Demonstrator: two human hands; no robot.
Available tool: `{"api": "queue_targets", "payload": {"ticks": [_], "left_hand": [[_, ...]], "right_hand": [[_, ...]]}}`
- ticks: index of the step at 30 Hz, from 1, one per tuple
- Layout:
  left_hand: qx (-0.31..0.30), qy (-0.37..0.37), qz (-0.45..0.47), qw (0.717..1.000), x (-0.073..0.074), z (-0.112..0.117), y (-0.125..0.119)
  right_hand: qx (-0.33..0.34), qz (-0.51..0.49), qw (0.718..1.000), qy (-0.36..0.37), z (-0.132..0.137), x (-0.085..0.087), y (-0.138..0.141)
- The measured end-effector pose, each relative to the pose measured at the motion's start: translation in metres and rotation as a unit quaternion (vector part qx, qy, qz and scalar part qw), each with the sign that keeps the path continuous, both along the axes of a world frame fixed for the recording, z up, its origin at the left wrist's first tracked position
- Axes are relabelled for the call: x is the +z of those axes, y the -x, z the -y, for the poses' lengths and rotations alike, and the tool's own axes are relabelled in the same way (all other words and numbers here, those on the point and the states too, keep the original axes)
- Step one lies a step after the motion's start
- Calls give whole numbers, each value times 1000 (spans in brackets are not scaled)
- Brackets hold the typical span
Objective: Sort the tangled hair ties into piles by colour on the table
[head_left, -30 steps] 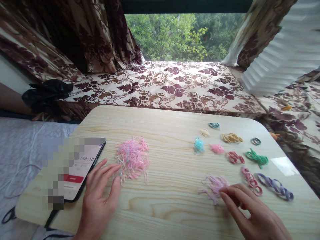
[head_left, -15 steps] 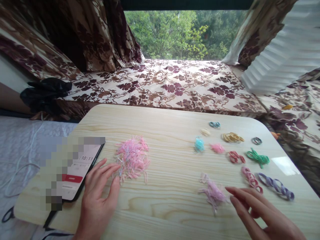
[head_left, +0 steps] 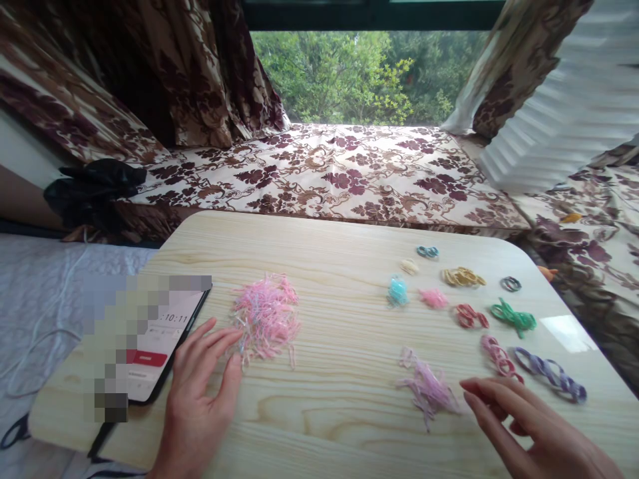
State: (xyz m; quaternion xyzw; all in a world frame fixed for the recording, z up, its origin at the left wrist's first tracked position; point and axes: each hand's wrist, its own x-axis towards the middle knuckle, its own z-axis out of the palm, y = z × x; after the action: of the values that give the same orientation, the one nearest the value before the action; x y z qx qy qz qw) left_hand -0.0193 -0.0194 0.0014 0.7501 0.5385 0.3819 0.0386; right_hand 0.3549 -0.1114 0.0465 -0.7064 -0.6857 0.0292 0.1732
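My left hand (head_left: 200, 386) lies flat on the light wooden table (head_left: 324, 412), fingers spread, fingertips touching the left edge of a big heap of pink and clear elastic bands (head_left: 265, 317). My right hand (head_left: 534, 432) hovers open at the lower right, fingers stretched toward a small pile of pale pink bands (head_left: 426, 388), just to its right and not touching it.
A phone (head_left: 157, 339) lies at the table's left. Small sorted piles sit at the right: cyan (head_left: 397, 291), pink (head_left: 433, 297), red (head_left: 469, 315), green (head_left: 514, 317), yellow (head_left: 462, 276), purple (head_left: 549, 374). A floral cushioned bench (head_left: 324, 166) and window lie beyond.
My right hand has drawn back to the right and down, away from the pale pink pile it was touching. My left hand has stayed in place.
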Motion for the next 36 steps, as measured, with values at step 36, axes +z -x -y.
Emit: {"api": "queue_targets", "payload": {"ticks": [36], "left_hand": [[0, 5, 6, 1000, -1, 1, 2]], "right_hand": [[-2, -113, 991, 68, -34, 10, -22]]}}
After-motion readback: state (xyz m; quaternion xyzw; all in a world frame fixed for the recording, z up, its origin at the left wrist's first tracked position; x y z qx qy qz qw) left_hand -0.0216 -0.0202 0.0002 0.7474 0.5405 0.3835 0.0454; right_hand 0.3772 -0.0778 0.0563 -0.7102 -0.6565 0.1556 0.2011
